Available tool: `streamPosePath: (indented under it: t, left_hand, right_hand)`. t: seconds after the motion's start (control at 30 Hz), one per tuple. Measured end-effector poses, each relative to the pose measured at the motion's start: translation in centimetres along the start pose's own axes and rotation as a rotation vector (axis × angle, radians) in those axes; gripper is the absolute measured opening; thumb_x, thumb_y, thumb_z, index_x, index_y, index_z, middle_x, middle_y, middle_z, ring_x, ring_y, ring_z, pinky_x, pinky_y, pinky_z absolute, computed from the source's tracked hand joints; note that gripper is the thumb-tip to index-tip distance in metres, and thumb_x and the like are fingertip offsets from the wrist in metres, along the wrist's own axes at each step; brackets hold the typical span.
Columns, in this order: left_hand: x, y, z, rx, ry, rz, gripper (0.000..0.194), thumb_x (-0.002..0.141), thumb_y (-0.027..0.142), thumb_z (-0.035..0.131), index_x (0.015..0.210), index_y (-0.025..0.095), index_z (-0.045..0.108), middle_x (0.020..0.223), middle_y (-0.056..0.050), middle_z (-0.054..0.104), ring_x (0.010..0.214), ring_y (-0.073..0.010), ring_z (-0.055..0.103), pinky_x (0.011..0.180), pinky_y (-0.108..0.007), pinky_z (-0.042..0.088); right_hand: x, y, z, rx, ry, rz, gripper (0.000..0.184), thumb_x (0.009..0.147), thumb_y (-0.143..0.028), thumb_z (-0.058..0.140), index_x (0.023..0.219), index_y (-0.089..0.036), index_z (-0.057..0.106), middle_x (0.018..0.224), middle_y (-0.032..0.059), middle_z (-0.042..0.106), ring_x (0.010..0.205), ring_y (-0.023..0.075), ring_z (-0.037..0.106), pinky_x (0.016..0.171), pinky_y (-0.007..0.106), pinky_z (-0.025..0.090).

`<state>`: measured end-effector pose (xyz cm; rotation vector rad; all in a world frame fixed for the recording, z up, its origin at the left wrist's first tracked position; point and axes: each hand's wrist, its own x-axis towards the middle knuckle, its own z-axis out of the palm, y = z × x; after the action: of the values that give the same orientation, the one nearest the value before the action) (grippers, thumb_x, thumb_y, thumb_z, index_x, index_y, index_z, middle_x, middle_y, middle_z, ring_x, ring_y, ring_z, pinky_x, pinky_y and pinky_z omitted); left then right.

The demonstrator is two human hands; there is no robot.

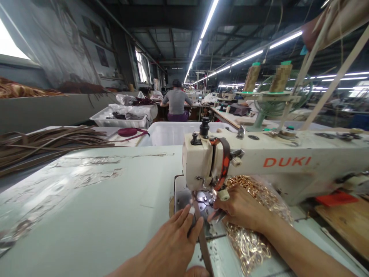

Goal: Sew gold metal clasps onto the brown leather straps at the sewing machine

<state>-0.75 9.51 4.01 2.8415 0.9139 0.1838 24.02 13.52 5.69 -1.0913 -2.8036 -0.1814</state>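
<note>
My left hand (178, 234) lies with its fingers stretched toward the needle area of a white sewing machine (242, 154), a white wrap on one fingertip. Beside and partly beneath it runs a narrow brown strap (204, 250), leading up to the machine's presser foot (205, 199). To the right of the foot, my right hand (242, 207) has its fingers curled around a small grey metal tool (220, 215), mostly hidden, whose kind I cannot make out. Under my right forearm sits a clear plastic bag (253, 246) of gold-coloured metal hardware.
Brown straps (52, 146) lie piled at the left, near a maroon roll of strap (127, 132). White bins (121, 117) stand beyond the table (115, 207). Thread cones (251, 79) and a green fan (284, 94) rise behind the machine. A person (176, 102) sits farther back.
</note>
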Motion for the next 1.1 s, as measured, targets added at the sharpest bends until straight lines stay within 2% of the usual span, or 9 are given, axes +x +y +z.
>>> streamPosePath:
  t: [0.2,0.33,0.5,0.63,0.7,0.87,1.1]
  left_hand:
    - [0.1,0.2,-0.9,0.004,-0.047,0.003,0.076,0.087,0.066,0.040,0.140,0.011,0.036,0.140,-0.019,0.043,0.132,-0.0359,0.034,0.107,-0.049,0.032]
    - [-0.3,1.4,-2.6,0.023,-0.062,-0.027,0.074,0.087,0.060,0.048,0.140,0.009,0.037,0.140,-0.021,0.041,0.132,-0.0362,0.033,0.106,-0.047,0.036]
    - [-0.4,2.7,-4.2,0.045,-0.097,-0.089,0.071,0.085,0.052,0.058,0.139,0.010,0.039,0.141,-0.021,0.038,0.132,-0.0341,0.034,0.106,-0.046,0.036]
    - [0.1,2.6,-4.2,0.007,-0.227,-0.128,0.074,0.086,0.052,0.056,0.142,0.007,0.034,0.143,-0.024,0.033,0.134,-0.0352,0.028,0.106,-0.048,0.035]
    - [0.2,2.4,-4.1,-0.004,-0.254,-0.136,0.075,0.086,0.052,0.055,0.142,0.008,0.033,0.144,-0.024,0.031,0.135,-0.0345,0.027,0.107,-0.048,0.033]
    - [0.0,2.4,-3.8,0.009,-0.187,-0.107,0.073,0.086,0.052,0.055,0.142,0.009,0.034,0.143,-0.021,0.035,0.134,-0.0335,0.031,0.106,-0.048,0.035]
    - [0.5,2.1,-3.4,0.043,-0.194,-0.098,0.074,0.084,0.050,0.060,0.140,0.008,0.038,0.141,-0.021,0.040,0.132,-0.0323,0.036,0.108,-0.046,0.035]
  right_hand:
    - [0.1,0.0,-0.2,0.002,0.015,-0.004,0.013,0.081,-0.031,0.067,0.074,-0.021,0.061,0.064,-0.0035,0.061,0.058,0.0135,0.054,0.056,0.030,0.022]
    - [0.0,0.0,-0.1,0.018,0.026,-0.016,0.019,0.085,-0.037,0.064,0.074,-0.022,0.062,0.064,-0.0033,0.062,0.059,0.0137,0.054,0.056,0.030,0.023]
    - [-0.3,0.0,0.0,-0.001,0.043,-0.021,0.015,0.082,-0.035,0.067,0.075,-0.022,0.063,0.063,-0.0038,0.061,0.056,0.0137,0.053,0.056,0.031,0.022]
    - [-0.1,0.1,-0.2,0.017,0.060,-0.041,0.019,0.083,-0.040,0.065,0.075,-0.022,0.064,0.062,-0.0033,0.061,0.055,0.0139,0.053,0.054,0.031,0.021]
    - [0.0,0.1,-0.2,0.013,0.073,-0.055,0.022,0.083,-0.042,0.065,0.074,-0.021,0.064,0.061,-0.0028,0.061,0.054,0.0137,0.051,0.054,0.031,0.020]
    - [0.1,0.0,-0.4,-0.004,0.106,-0.064,0.022,0.083,-0.042,0.066,0.075,-0.021,0.066,0.057,-0.0025,0.059,0.051,0.0138,0.048,0.053,0.030,0.018]
    - [0.0,0.0,-0.7,-0.015,0.101,-0.064,0.027,0.084,-0.046,0.064,0.075,-0.021,0.066,0.053,-0.0016,0.057,0.050,0.0136,0.045,0.053,0.029,0.015]
